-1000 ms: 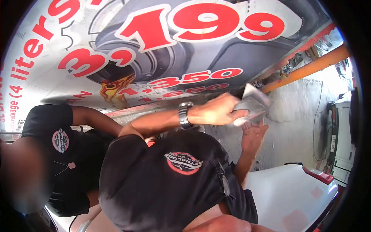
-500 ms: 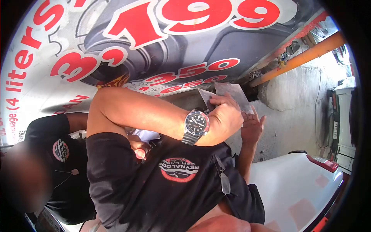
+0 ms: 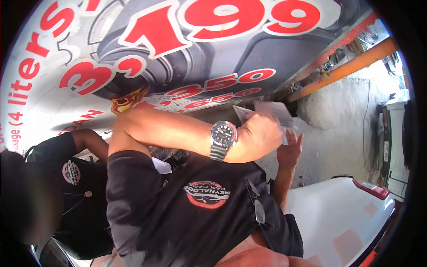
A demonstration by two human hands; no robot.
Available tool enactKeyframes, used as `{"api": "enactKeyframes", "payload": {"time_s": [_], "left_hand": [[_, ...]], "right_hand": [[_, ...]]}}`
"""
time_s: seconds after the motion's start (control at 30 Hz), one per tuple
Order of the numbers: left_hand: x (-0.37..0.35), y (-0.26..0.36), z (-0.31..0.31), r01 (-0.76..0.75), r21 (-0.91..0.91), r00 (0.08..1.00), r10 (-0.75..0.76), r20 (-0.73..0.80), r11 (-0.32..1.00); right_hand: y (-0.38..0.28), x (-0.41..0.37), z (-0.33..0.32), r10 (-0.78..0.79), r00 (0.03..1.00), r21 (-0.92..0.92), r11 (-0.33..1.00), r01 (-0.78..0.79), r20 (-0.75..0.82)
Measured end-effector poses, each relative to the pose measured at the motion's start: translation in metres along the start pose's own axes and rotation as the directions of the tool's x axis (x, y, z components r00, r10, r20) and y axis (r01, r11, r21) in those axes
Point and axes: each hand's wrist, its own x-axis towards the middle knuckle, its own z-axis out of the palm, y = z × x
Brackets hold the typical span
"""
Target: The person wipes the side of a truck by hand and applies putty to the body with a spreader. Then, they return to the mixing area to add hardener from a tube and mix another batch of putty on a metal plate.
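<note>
My left hand (image 3: 260, 135), a watch (image 3: 223, 133) on its wrist, is closed on a thin grey sheet (image 3: 273, 108). The sheet looks folded, with one flap rising left of the knuckles and a larger one to the right. Its material is hard to make out. Just right of it, my right hand (image 3: 290, 149) is raised with bent fingers at the sheet's lower edge, seemingly gripping it. My left hand covers part of that grip and is slightly blurred.
A large printed sign (image 3: 213, 49) fills the upper view. An orange pipe (image 3: 342, 69) runs beside a concrete block. At lower right is a white car (image 3: 329, 213) with pinkish patches. Another person (image 3: 84, 196) is close at left. Glasses (image 3: 258, 209) hang on my black shirt.
My left hand and the sheet have shifted slightly right and down. The other person's hand with a red-ended object has gone from view behind my arm.
</note>
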Motion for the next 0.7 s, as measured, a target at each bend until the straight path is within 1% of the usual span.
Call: {"api": "enactKeyframes", "payload": {"time_s": [0.03,0.07,0.1,0.13,0.17,0.2,0.23,0.27,0.3,0.37,0.4,0.5,0.53,0.6,0.63,0.7], "left_hand": [[0.003,-0.004,0.000,-0.050,-0.111,0.999,0.047,-0.023,0.993],[0.005,-0.004,-0.001,0.010,-0.258,0.996,-0.034,-0.088,0.966],[0.012,-0.010,0.001,-0.029,-0.453,0.996,-0.015,-0.093,0.891],[0.020,-0.010,0.010,-0.084,-0.673,0.969,-0.098,-0.227,0.735],[0.026,-0.010,0.020,-0.176,-0.826,0.916,-0.218,-0.337,0.536],[0.028,-0.011,0.022,-0.199,-0.892,0.895,-0.295,-0.334,0.407],[0.030,-0.009,0.024,-0.239,-0.933,0.873,-0.361,-0.328,0.270],[0.036,-0.004,0.034,-0.238,-0.969,0.870,-0.428,-0.244,0.068],[0.038,0.001,0.038,-0.230,-0.971,0.872,-0.457,-0.174,-0.068],[0.043,0.013,0.047,-0.224,-0.912,0.875,-0.482,-0.034,-0.342],[0.044,0.017,0.049,-0.287,-0.877,0.865,-0.497,-0.065,-0.385],[0.042,0.022,0.057,-0.205,-0.885,0.888,-0.460,0.011,-0.418],[0.045,0.024,0.061,-0.235,-0.872,0.883,-0.470,-0.006,-0.430],[0.047,0.029,0.065,-0.255,-0.861,0.853,-0.521,0.013,-0.440],[0.048,0.029,0.064,-0.265,-0.856,0.841,-0.540,0.019,-0.443],[0.046,0.026,0.062,-0.285,-0.838,0.852,-0.524,0.001,-0.465]], "right_hand": [[0.001,-0.002,0.004,-0.014,0.996,-0.019,1.000,0.012,-0.083],[0.000,-0.003,0.002,-0.024,0.999,0.048,0.999,0.022,0.044],[-0.003,-0.005,-0.003,-0.032,0.984,0.113,0.993,0.013,0.174],[-0.007,-0.006,-0.006,-0.039,0.953,0.173,0.985,-0.015,0.301],[-0.010,-0.009,-0.007,-0.082,0.930,0.160,0.987,0.026,0.359],[-0.014,-0.013,-0.004,-0.125,0.901,0.153,0.986,0.067,0.415],[-0.017,-0.019,0.003,-0.128,0.950,0.116,0.988,0.098,0.286],[-0.022,-0.025,0.011,-0.147,0.978,0.075,0.988,0.137,0.149],[-0.027,-0.029,0.020,-0.177,0.984,0.026,0.984,0.177,0.007],[-0.033,-0.034,0.040,-0.235,0.969,0.016,0.971,0.237,-0.080],[-0.033,-0.036,0.045,-0.262,0.957,0.007,0.964,0.265,-0.126],[-0.034,-0.039,0.049,-0.268,0.953,-0.006,0.963,0.269,-0.141],[-0.034,-0.039,0.048,-0.275,0.957,0.007,0.961,0.276,-0.098],[-0.034,-0.037,0.041,-0.294,0.956,0.036,0.955,0.294,-0.013],[-0.035,-0.037,0.038,-0.292,0.955,0.016,0.956,0.292,0.051],[-0.038,-0.036,0.031,-0.296,0.940,-0.018,0.953,0.303,0.170]]}}
